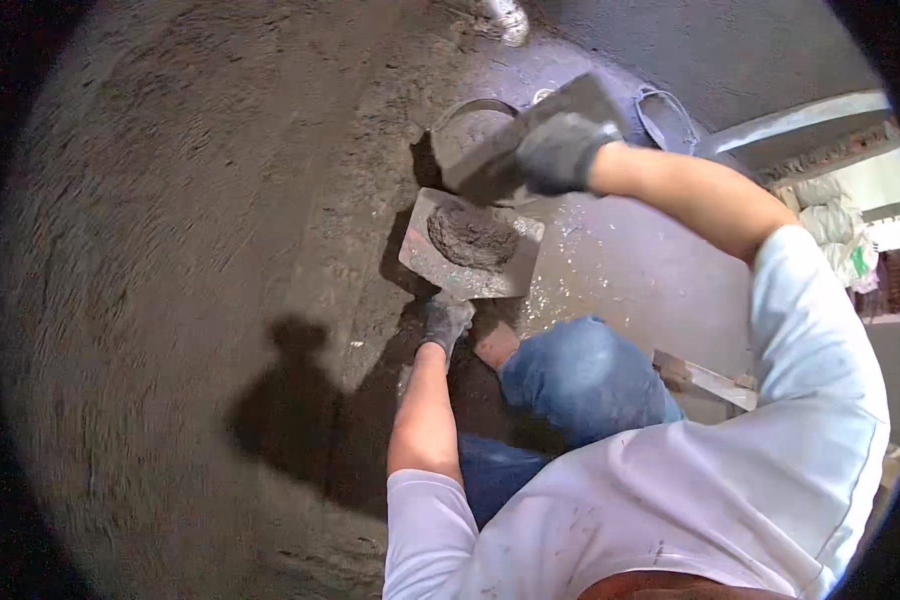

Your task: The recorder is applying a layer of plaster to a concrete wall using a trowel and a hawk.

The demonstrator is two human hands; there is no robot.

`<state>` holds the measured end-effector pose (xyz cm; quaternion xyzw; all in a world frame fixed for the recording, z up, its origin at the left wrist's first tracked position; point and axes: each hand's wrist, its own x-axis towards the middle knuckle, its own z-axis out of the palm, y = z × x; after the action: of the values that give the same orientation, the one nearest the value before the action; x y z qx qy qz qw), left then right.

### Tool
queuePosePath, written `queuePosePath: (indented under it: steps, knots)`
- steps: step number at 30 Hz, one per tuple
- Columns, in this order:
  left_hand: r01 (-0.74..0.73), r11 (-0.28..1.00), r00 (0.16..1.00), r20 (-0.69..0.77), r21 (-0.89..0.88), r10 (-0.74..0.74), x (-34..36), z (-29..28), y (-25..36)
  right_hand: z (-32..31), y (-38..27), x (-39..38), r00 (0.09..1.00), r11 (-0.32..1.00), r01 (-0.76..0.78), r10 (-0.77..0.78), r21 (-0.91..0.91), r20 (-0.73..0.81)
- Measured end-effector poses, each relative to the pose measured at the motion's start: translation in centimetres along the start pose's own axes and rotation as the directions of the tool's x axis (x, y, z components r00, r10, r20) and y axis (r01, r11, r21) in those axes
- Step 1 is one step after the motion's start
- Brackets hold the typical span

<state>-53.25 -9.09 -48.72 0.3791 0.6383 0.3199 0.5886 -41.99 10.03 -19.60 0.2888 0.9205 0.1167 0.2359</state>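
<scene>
My left hand [448, 320], in a dark work glove, is closed at the near edge of a plasterer's hawk [433, 262]. The handle beneath that square board is hidden. A mound of wet grey-brown mortar [470, 236] lies on the hawk. My right hand [558, 155], also gloved and slightly blurred, grips a large rectangular plastering float [588, 97] from its back. The float is tilted, just beyond the far edge of the hawk and apart from the mortar. Its working face cannot be seen.
Rough grey plaster covers the wall [170, 250] on my left. Beyond the float stands a bucket [478, 106], partly hidden. Another container [667, 118] lies farther right. A white pipe [508, 20] juts out at the far end. Splashes dot the floor [630, 260]; a wooden piece [705, 380] lies by my knee.
</scene>
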Motion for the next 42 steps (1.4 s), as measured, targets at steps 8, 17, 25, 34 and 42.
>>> queuePosePath:
  steps: [8, 17, 25, 34, 42]
  knots:
    - [-0.357, 0.876, 0.875, -0.444, -0.326, 0.192, -12.8, -2.6, 3.6, -1.1, -5.3, -7.5, 0.992, 0.351, -0.079, 0.12, 0.933, 0.038]
    - [-0.337, 0.782, 0.798, -0.599, -0.525, -0.059, -25.8, 0.2, 12.1, -7.3, -11.1, -11.8, 0.954, 0.708, 0.296, -0.182, 0.642, -0.239]
    - [-0.595, 0.555, 0.627, -0.767, -0.581, -0.132, -37.3, -0.8, 10.9, -9.7, -12.0, -13.8, 0.585, 0.691, 0.709, -0.464, 0.141, -0.665]
    - [-0.464, 0.738, 0.577, -0.799, -0.49, -0.168, -44.0, -1.3, 17.7, -11.8, -19.1, -3.4, 0.313, 0.298, 0.938, -0.51, 0.177, -0.801]
    - [-0.653, 0.48, 0.626, -0.774, -0.586, -0.093, -46.0, -7.1, 14.5, -23.7, -20.3, -3.8, 0.31, 0.58, 0.812, -0.52, -0.063, -0.796]
